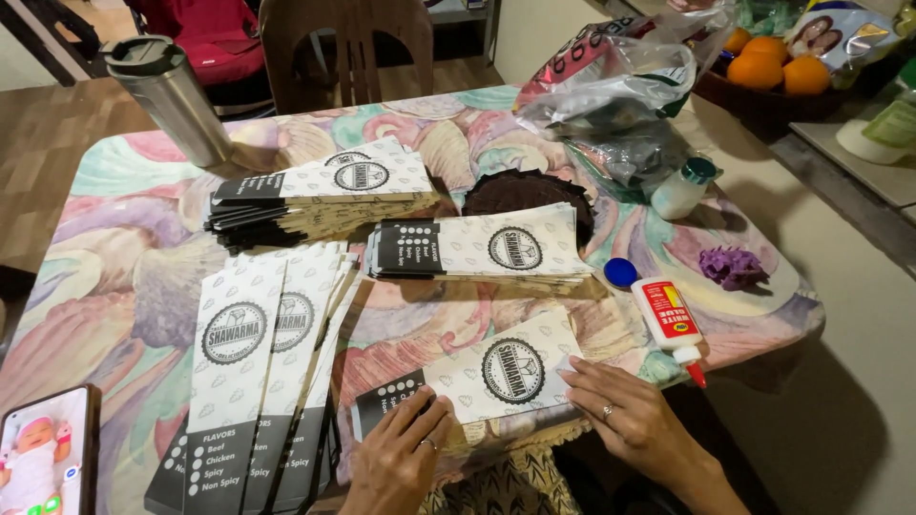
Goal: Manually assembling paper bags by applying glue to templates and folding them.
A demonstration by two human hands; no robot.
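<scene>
Head view: both hands, left hand and right hand, flatten papery rectangular sleeve

The table wore a cloth of pastel swirls; on it lay three stacks of printed paper sleeves: one far stack, one middle stack, one fanned near stack at the left edge; a single sleeve lay flat at the near edge; a steel tumbler stood at the far left; a glue bottle, its blue cap, a small white jar, a purple lump, plastic bags and a phone lay about.
</scene>
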